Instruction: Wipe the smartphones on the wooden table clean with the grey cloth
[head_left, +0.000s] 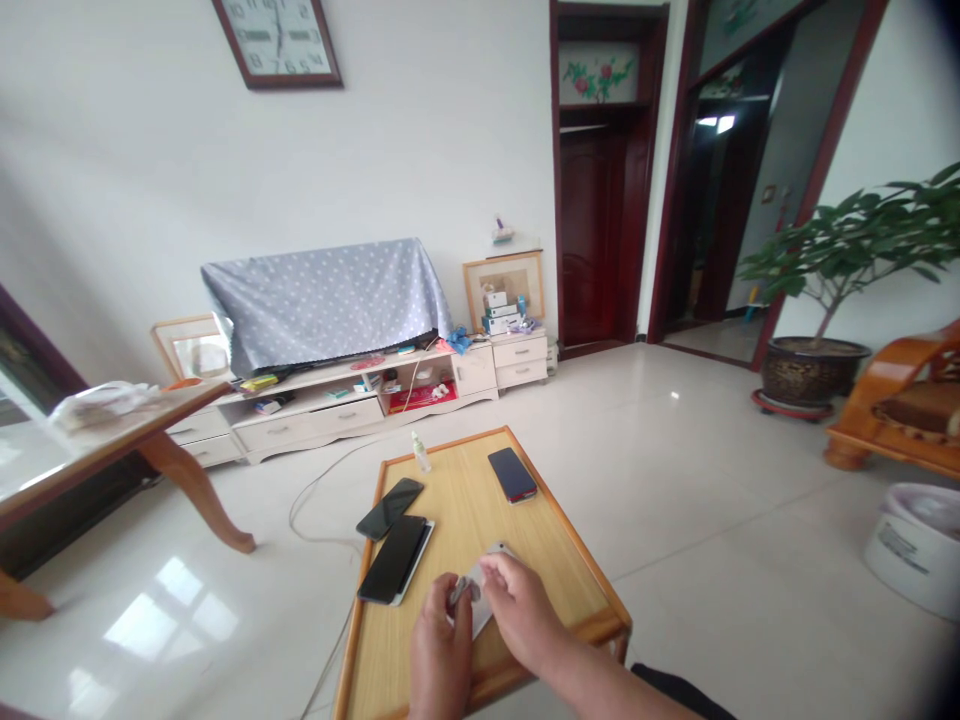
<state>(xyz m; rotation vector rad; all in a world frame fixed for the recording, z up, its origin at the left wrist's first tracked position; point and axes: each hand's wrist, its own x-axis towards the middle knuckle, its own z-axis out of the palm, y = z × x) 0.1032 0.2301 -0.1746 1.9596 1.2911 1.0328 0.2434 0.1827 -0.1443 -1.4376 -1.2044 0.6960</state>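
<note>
My left hand [441,640] is closed around a small crumpled grey piece [465,592], which looks like cloth. Close beside it, my right hand [525,605] has its fingers pinched together; what lies between them, if anything, is hidden. Beneath both hands a silver-white phone [482,618] lies on the small wooden table [457,500], partly covered by them. To the left are a black phone [394,558] resting on a white-edged one, and another dark phone [390,508]. A dark blue phone [513,474] with a red edge lies at the far right. A small clear spray bottle [421,453] stands at the back.
A white TV cabinet [307,428] stands along the wall, with a polka-dot cloth [330,300] above it. A cable [300,500] runs across the floor. On the right are a potted plant [814,365], a wooden chair [900,415] and a white bucket [919,550].
</note>
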